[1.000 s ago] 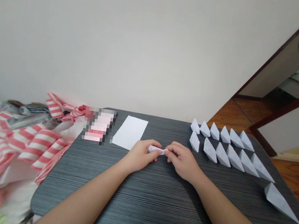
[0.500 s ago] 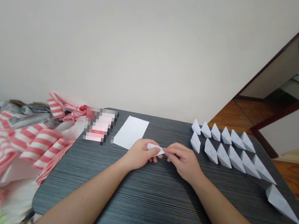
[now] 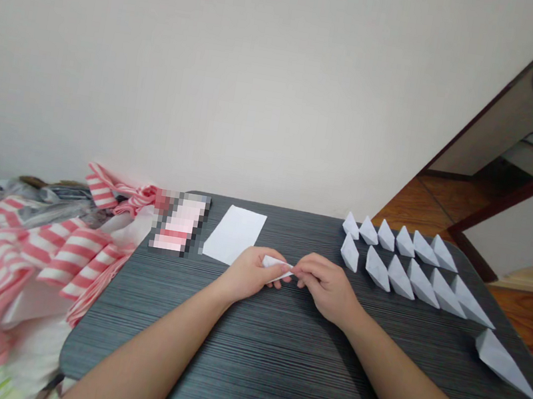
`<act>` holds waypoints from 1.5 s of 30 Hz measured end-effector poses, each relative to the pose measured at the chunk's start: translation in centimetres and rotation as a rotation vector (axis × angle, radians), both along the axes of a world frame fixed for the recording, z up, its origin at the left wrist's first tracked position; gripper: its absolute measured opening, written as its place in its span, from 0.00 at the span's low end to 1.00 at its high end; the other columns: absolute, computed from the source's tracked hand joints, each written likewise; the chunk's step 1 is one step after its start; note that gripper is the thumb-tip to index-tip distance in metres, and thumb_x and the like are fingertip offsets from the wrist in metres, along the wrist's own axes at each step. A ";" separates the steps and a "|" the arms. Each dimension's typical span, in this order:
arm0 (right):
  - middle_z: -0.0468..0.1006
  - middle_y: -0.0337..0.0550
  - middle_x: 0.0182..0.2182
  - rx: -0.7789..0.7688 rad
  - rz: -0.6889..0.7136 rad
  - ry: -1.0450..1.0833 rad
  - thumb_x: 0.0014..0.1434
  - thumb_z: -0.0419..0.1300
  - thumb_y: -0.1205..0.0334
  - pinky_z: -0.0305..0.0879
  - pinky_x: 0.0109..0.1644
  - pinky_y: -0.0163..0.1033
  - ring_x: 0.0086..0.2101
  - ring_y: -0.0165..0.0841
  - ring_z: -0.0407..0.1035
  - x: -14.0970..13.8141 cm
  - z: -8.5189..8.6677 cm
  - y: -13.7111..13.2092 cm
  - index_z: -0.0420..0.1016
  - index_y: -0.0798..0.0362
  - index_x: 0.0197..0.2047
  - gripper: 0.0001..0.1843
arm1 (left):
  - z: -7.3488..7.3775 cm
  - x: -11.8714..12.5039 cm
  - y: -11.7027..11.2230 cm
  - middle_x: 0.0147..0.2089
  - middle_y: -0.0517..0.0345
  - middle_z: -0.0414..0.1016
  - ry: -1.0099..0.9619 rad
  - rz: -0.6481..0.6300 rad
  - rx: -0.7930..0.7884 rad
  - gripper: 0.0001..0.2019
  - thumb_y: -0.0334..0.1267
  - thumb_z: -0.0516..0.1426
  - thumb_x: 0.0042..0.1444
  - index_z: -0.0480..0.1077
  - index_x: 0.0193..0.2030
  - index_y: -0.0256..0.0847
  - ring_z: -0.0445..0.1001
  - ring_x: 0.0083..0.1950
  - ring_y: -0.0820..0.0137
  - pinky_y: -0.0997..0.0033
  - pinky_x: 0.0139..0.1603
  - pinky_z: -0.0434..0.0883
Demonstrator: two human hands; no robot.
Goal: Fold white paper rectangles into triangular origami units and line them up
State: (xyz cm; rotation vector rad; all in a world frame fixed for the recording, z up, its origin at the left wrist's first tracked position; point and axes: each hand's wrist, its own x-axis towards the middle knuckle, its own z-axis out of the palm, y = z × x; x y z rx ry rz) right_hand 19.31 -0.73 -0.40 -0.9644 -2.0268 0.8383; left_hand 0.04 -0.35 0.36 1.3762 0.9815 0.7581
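Observation:
Above the middle of the dark table (image 3: 232,349), my left hand (image 3: 250,274) is closed around a small folded white paper (image 3: 272,263), its thumb lying across the top. My right hand (image 3: 327,283) pinches the pointed right end of the same paper between thumb and fingers. Much of the paper is hidden by the fingers. Behind my left hand lies a flat white paper sheet (image 3: 235,234). Two rows of folded white paper shapes (image 3: 400,277), pointed like little boats, stand to the right, and one more paper shape (image 3: 506,365) sits nearer the right edge.
A blurred-out pink and white object (image 3: 179,223) lies at the table's back left. Red-and-white striped cloth (image 3: 70,253) and plastic bags are heaped beyond the left edge. A pale wall (image 3: 246,75) rises behind the table, with a dark-framed doorway at the right.
Both hands stay nearly in place on the folded paper. The right fingertips have shifted very slightly along its pointed end. The camera view has moved a touch.

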 end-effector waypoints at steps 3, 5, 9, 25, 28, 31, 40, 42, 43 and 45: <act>0.73 0.43 0.30 -0.054 0.014 0.021 0.62 0.52 0.63 0.66 0.37 0.38 0.31 0.32 0.70 0.0 -0.1 -0.1 0.74 0.51 0.36 0.10 | -0.1 0.0 0.0 0.33 0.50 0.76 0.013 0.011 0.025 0.14 0.44 0.55 0.54 0.71 0.35 0.33 0.72 0.27 0.74 0.75 0.28 0.68; 0.74 0.41 0.28 -0.139 -0.014 0.056 0.62 0.51 0.62 0.66 0.35 0.37 0.28 0.31 0.70 0.0 -0.3 -0.2 0.71 0.51 0.43 0.10 | -0.2 0.0 0.0 0.32 0.51 0.76 0.032 0.026 0.046 0.14 0.44 0.55 0.54 0.71 0.35 0.33 0.71 0.27 0.74 0.76 0.27 0.67; 0.73 0.37 0.21 -0.206 -0.077 0.028 0.63 0.48 0.61 0.65 0.32 0.35 0.25 0.30 0.69 0.0 -0.4 -0.3 0.70 0.53 0.44 0.12 | -0.3 0.0 -0.2 0.31 0.52 0.75 0.070 0.016 0.078 0.13 0.43 0.54 0.55 0.71 0.36 0.34 0.70 0.27 0.74 0.76 0.26 0.67; 0.70 0.35 0.19 -0.186 -0.046 -0.134 0.59 0.52 0.65 0.60 0.28 0.32 0.21 0.27 0.65 -0.4 -0.1 -0.2 0.70 0.53 0.28 0.10 | 0.0 0.3 -0.4 0.26 0.56 0.74 0.198 -0.006 0.149 0.13 0.45 0.54 0.54 0.73 0.33 0.37 0.71 0.27 0.73 0.76 0.28 0.66; 0.71 0.35 0.19 -0.196 -0.048 -0.130 0.60 0.52 0.64 0.60 0.28 0.32 0.21 0.27 0.66 -0.4 0.0 -0.3 0.70 0.54 0.27 0.10 | -0.2 0.2 -0.3 0.25 0.56 0.73 0.182 -0.009 0.159 0.14 0.45 0.53 0.55 0.74 0.33 0.37 0.70 0.27 0.73 0.76 0.28 0.66; 0.72 0.37 0.21 -0.227 -0.041 -0.100 0.60 0.51 0.64 0.61 0.27 0.32 0.22 0.27 0.67 -0.4 0.0 -0.3 0.69 0.54 0.27 0.12 | -0.4 0.1 -0.3 0.27 0.56 0.74 0.152 -0.004 0.152 0.13 0.43 0.53 0.55 0.73 0.33 0.36 0.70 0.26 0.74 0.76 0.28 0.66; 0.71 0.36 0.20 -0.273 -0.049 -0.106 0.60 0.51 0.62 0.61 0.27 0.32 0.21 0.27 0.66 -0.2 0.0 -0.3 0.69 0.54 0.28 0.11 | -0.6 0.0 -0.2 0.26 0.56 0.73 0.146 0.015 0.127 0.12 0.42 0.53 0.55 0.73 0.34 0.35 0.70 0.26 0.74 0.76 0.27 0.66; 0.70 0.35 0.19 -0.257 -0.053 -0.127 0.61 0.51 0.62 0.60 0.27 0.32 0.21 0.27 0.66 -0.3 0.1 -0.3 0.68 0.54 0.28 0.11 | -0.6 0.0 -0.2 0.27 0.55 0.74 0.149 0.017 0.128 0.12 0.42 0.53 0.55 0.73 0.34 0.35 0.70 0.26 0.74 0.76 0.28 0.66; 0.70 0.35 0.18 -0.249 -0.057 -0.137 0.61 0.50 0.62 0.59 0.27 0.32 0.20 0.27 0.65 -0.3 0.1 -0.3 0.68 0.53 0.27 0.12 | -0.6 0.0 -0.2 0.27 0.55 0.75 0.149 0.018 0.127 0.12 0.42 0.53 0.55 0.73 0.34 0.35 0.71 0.26 0.74 0.76 0.28 0.66; 0.69 0.35 0.18 -0.234 -0.066 -0.149 0.61 0.50 0.62 0.59 0.27 0.32 0.20 0.27 0.65 -0.3 0.1 -0.3 0.67 0.53 0.27 0.12 | -0.6 0.0 -0.2 0.28 0.54 0.75 0.149 0.018 0.123 0.12 0.42 0.53 0.55 0.73 0.35 0.35 0.71 0.26 0.74 0.76 0.28 0.66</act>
